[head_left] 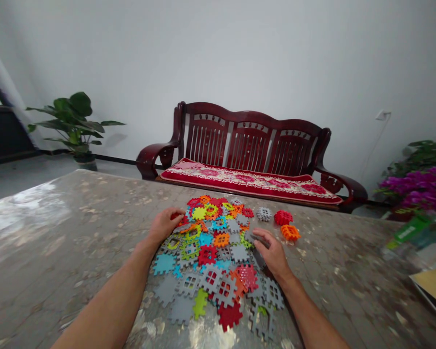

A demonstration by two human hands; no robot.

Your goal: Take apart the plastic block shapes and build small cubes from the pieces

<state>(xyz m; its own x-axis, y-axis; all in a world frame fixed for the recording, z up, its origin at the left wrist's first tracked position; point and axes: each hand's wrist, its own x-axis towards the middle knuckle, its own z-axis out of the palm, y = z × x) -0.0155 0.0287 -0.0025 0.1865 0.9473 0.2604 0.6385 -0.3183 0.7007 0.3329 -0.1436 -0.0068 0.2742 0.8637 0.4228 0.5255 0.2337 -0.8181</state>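
A wide heap of flat interlocking plastic pieces in grey, red, blue, green, yellow and orange covers the middle of the table. My left hand (166, 223) rests at the heap's upper left edge, fingers curled with the tips at a red piece; whether they grip it is hard to tell. On the right side, my right hand (271, 247) is over the edge of the grey pieces, fingers apart and holding nothing. Beyond it sit three assembled shapes: a grey one (264, 214), a red one (283, 217) and an orange one (290, 232). A blue piece (164, 263) lies at the lower left.
The table (105, 218) has a glossy patterned cover. Behind it stands a wooden bench (247, 145) with a red floral cushion. Clear packaging and a yellow-topped box (434, 286) are at the right edge, near purple flowers (417, 189). A potted plant (76, 121) stands back left.
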